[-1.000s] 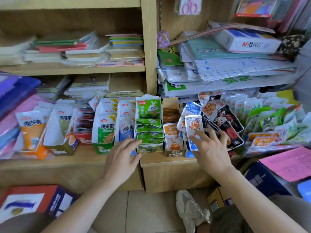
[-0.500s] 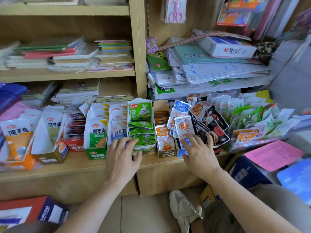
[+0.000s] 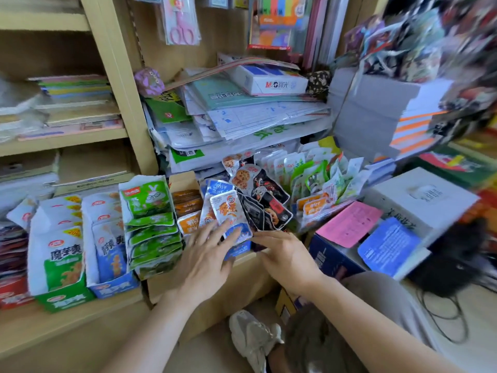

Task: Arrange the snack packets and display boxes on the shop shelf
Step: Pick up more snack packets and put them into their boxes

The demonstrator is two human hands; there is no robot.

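Reads as part-done: display boxes [image 3: 61,265] upright along shelf [image 3: 27,328] front edge at left, blue-white packets [image 3: 228,211] fanned loose mid-edge under flat-fingered left hand [image 3: 207,261], right hand [image 3: 285,254] relaxed just beside, gripping nothing.

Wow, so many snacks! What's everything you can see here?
green packets: a stack, green-white, middle of shelf
white-and-blue packets: several, white, blue, orange, shelf front centre
black packets: several, black, right of those
green display box: one, green, shelf's left
blue display box: one, blue, beside it
scissors: one pair, pink, hanging above
white box: one, white-blue, on paper pile
pink paper: one, pink, right side
shoe: one, pale, floor
left hand: one, open, touching white-and-blue packets
right hand: one, open, below black packets
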